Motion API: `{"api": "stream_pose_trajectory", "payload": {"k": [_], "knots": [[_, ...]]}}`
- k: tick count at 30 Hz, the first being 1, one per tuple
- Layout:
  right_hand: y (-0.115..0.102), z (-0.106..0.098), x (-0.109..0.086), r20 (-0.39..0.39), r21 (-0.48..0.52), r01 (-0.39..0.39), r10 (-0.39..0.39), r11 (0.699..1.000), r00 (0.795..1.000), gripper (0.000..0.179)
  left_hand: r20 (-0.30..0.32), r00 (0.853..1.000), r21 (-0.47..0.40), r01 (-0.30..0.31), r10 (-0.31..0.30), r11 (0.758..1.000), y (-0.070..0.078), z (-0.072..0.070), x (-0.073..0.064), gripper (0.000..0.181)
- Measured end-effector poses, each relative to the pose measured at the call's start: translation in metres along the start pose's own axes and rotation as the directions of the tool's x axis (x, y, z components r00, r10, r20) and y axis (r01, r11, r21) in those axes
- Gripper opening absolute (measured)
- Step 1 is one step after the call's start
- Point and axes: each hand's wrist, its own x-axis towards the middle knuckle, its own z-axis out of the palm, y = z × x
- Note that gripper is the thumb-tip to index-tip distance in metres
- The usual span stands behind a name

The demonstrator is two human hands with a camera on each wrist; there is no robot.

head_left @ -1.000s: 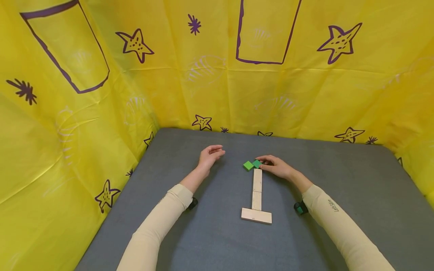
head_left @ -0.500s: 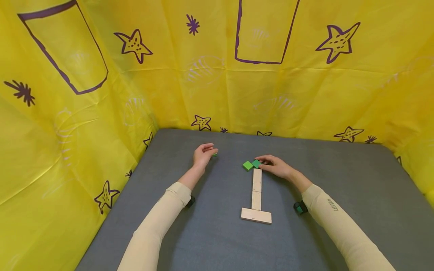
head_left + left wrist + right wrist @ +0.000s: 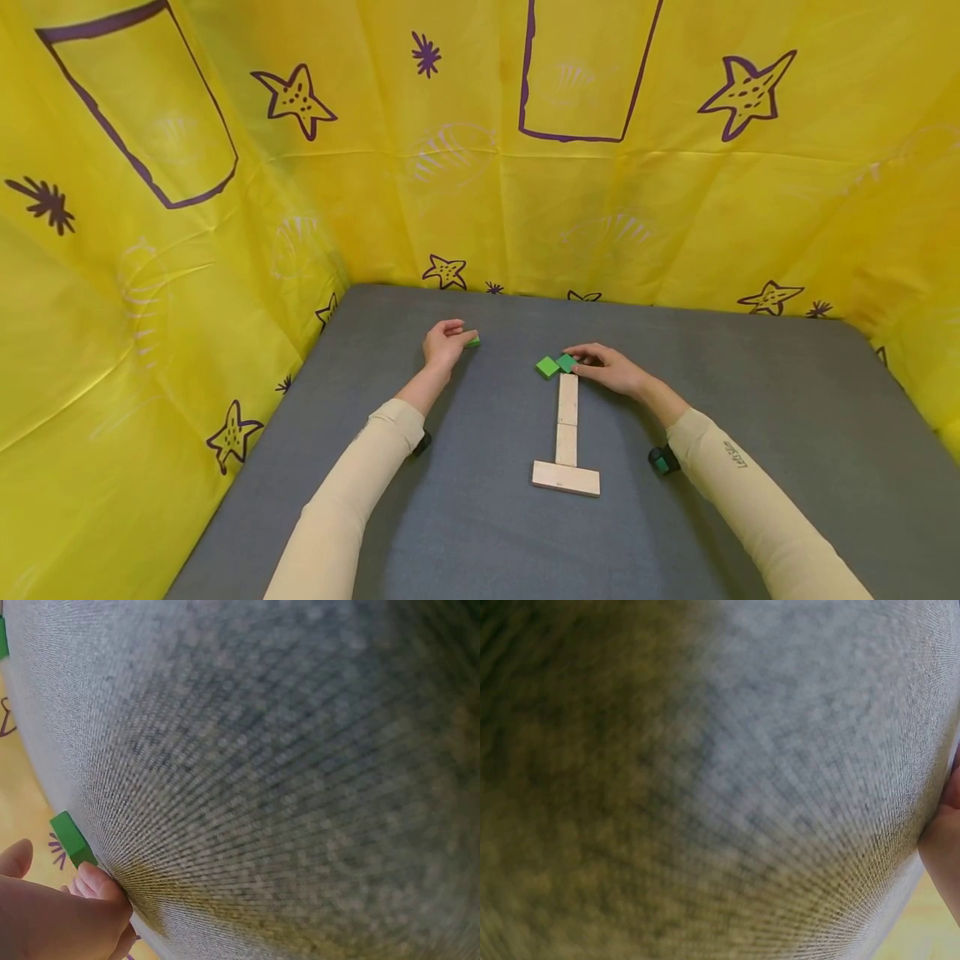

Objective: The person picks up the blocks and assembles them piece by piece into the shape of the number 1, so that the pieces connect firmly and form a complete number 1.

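In the head view my left hand [image 3: 442, 343] has its thumb at the near edge of a light green block [image 3: 472, 342], pinching its end; the left wrist view shows this green block [image 3: 73, 836] low on the table at my fingertips. My right hand [image 3: 611, 369] holds a darker green square block [image 3: 566, 362] between thumb and curled fingers. A second light green square block [image 3: 547, 367] lies corner to corner with it. Just below stands a column of two pale wooden planks [image 3: 567, 412], ending at a crosswise wooden plank [image 3: 566, 477].
The grey table [image 3: 465, 517] is bounded by yellow cloth walls [image 3: 375, 192] with purple starfish drawings. Both forearms reach in from the near side, flanking the planks. Only a bit of my right hand [image 3: 941, 840] shows in the right wrist view.
My left hand has drawn a little to the left, so the light green block beside its thumb now shows. The right hand and the planks have stayed put.
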Motion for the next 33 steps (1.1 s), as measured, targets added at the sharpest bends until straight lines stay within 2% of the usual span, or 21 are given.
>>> {"api": "stream_pose_trajectory", "payload": {"k": [3,11,17,33], "knots": [[-0.001,0.0,0.0,0.002,0.005,0.0,0.0,1.0,1.0,0.042,-0.009,1.0,0.028,0.011,-0.011,1.0,0.0,0.001,0.001,0.041],[-0.002,0.0,-0.001,-0.002,0.004,-0.001,0.001,1.0,1.0,0.041,-0.053,0.999,0.151,-0.001,0.009,0.988,-0.001,0.005,0.001,0.047],[-0.001,0.0,0.0,0.001,0.004,-0.007,0.007,1.0,1.0,0.042,-0.064,0.996,0.248,-0.048,0.065,0.968,-0.003,0.009,0.002,0.05],[0.001,0.001,0.0,-0.01,-0.009,0.011,-0.011,1.0,1.0,0.041,-0.056,0.995,0.338,-0.064,0.088,0.939,-0.003,0.013,-0.001,0.045]]}}
